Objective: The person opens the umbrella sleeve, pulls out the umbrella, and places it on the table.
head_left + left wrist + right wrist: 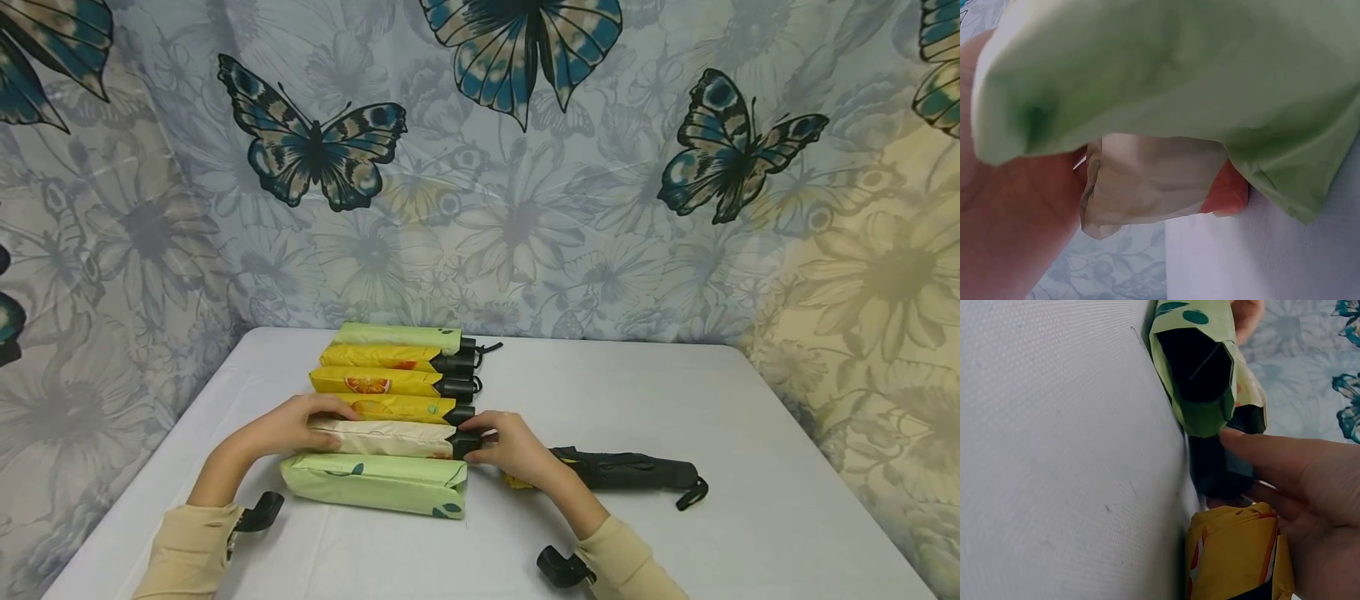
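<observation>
A cream folded umbrella (390,438) lies crosswise in a row of sleeved umbrellas. My left hand (294,425) grips its left end, fingers over the top. At the other end my right hand (513,448) pinches the black handle (1219,465) between thumb and fingers. Nearer to me lies a light green umbrella sleeve (375,483) with dark leaf prints; in the right wrist view its end gapes, dark inside. In the left wrist view that green sleeve (1166,75) hides much of the cream cover (1154,181) and the left fingers.
Beyond lie yellow umbrellas (386,382) with black handles, and another light green umbrella (397,335) farthest back. A black folded umbrella (630,471) with a yellow end lies right, partly behind the right forearm. Everything sits on a white-covered table (750,533) before a butterfly-print cloth (517,225).
</observation>
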A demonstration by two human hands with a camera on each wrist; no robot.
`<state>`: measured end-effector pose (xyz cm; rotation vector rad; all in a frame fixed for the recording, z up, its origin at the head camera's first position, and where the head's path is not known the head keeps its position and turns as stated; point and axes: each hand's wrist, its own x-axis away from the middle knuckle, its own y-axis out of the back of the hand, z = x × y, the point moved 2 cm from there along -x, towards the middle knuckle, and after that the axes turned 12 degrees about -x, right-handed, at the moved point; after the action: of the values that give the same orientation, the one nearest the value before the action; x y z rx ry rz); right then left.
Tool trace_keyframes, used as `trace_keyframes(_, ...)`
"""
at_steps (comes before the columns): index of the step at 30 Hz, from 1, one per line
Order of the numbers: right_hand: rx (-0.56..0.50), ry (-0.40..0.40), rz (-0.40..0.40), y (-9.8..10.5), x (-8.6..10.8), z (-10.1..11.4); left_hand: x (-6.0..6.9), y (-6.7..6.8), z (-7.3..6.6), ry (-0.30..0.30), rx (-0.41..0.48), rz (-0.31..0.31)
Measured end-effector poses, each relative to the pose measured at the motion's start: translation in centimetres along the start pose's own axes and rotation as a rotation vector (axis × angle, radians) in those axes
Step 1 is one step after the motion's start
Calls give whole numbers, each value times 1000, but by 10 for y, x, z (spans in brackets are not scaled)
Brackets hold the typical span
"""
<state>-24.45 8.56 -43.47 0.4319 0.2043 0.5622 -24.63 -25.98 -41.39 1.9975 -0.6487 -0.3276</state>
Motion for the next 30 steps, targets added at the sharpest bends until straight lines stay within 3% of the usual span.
trace_keyframes(11,80,27,15,-1,-1,3,3,2,7,17,-18,5)
trace_keyframes(18,111,78,19,-1,1,3,14,12,18,17,-44,-31)
trace_keyframes(30,70,10,7,-2,0,3,24,16,29,20,20,2)
